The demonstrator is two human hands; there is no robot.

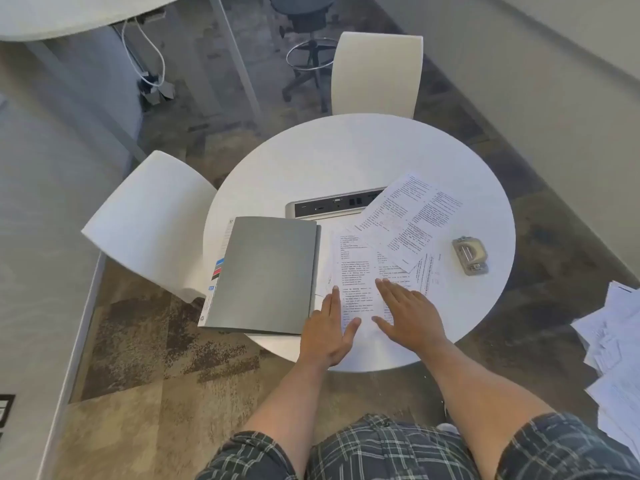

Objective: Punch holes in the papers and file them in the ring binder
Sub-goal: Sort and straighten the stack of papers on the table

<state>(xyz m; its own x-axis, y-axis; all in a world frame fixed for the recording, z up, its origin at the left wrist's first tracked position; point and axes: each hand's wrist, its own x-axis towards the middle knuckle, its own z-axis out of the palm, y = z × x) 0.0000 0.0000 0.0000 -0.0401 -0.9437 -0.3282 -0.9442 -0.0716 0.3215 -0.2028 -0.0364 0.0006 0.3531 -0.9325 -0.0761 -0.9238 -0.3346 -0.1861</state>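
Note:
A grey ring binder (266,271) lies open on the round white table (346,157), its cover flipped to the left. A printed sheet (356,271) lies flat on the binder's right side. My left hand (329,327) presses flat on the sheet's lower left, near the spine. My right hand (408,313) lies flat on the sheet's lower right, fingers straight. More printed papers (408,220) fan out loosely to the upper right. A metal hole punch (470,254) sits alone near the table's right edge, away from both hands.
A power socket strip (325,206) is set into the table's middle, partly under the papers. Two white chairs (149,220) (377,74) stand at the left and far side. A heap of loose papers (616,358) lies at the right, off the table.

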